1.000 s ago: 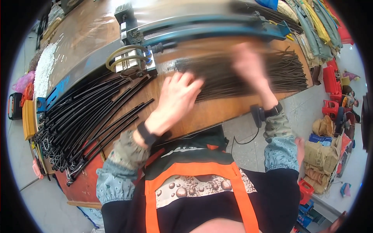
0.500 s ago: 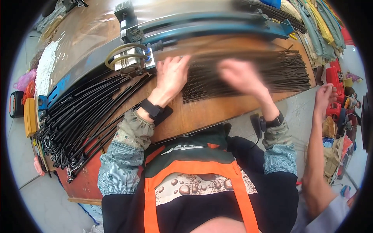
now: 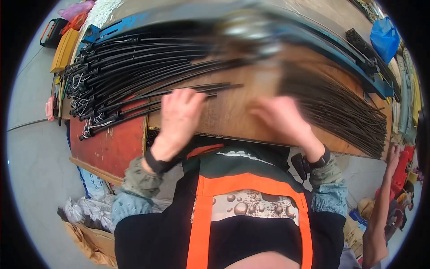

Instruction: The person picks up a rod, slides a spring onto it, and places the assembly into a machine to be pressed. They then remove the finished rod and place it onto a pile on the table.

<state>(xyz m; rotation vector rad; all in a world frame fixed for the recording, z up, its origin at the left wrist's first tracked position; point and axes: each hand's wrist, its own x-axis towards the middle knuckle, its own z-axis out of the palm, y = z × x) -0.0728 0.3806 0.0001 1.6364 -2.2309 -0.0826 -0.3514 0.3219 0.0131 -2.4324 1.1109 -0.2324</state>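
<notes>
My left hand (image 3: 180,115) is over the right ends of several long black rods (image 3: 139,67) on the wooden table (image 3: 224,114). Its fingers curl down and closed. Rod ends stick out past them, but the fingertips are hidden, so any hold is unclear. My right hand (image 3: 282,115) hovers over the bare wood near the table's front edge, left of a wide bundle of thin dark wires (image 3: 345,112). Motion smears its fingers. Behind the hands, a metal clamp device (image 3: 248,33) on a blue rail (image 3: 331,42) is badly blurred.
A red board (image 3: 112,143) adjoins the table's left end. A yellow box (image 3: 65,50) is at the far left, a blue bag (image 3: 384,40) at the far right. Another person's arm (image 3: 380,215) reaches up at the right. A cardboard box (image 3: 89,242) is at lower left.
The view has swung, shifting the table and tools. My left hand has left the clamp device for the black rods. My right hand has come off the wire bundle, leftward.
</notes>
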